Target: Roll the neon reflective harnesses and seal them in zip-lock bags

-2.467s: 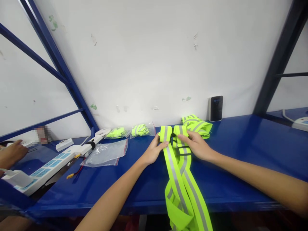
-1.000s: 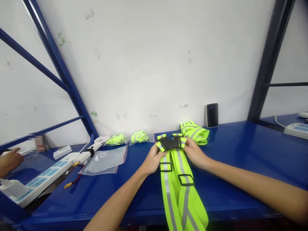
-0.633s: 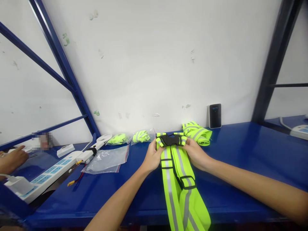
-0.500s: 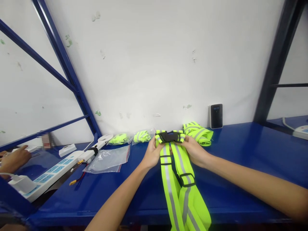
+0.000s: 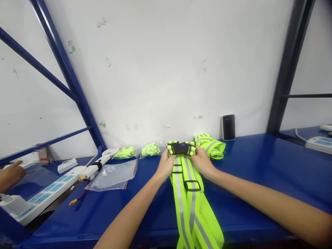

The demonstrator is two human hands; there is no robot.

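A fluorescent yellow reflective vest [image 5: 185, 204] with grey reflective stripes hangs from my hands over the front edge of the blue shelf top [image 5: 259, 176]. My left hand [image 5: 164, 165] grips its left end, beside a black plastic buckle [image 5: 181, 148], and my right hand [image 5: 203, 166] grips the right end. A black strap loop [image 5: 192, 186] lies across the bands below. The hands hide part of the vest's top. Just beyond my right hand lies a second folded yellow vest [image 5: 210, 146].
Two bagged yellow vests [image 5: 126, 152] stand along the wall, left of my hands. An empty zip bag [image 5: 111, 176], a white power strip [image 5: 49, 195], a small white fan [image 5: 110, 151] and a wired connector [image 5: 79, 197] lie left. A co-worker's hand [image 5: 9, 175] shows at far left.
The vest's top has turned so the black buckle faces up, and my hands have drawn closer around it. The view has shifted slightly.
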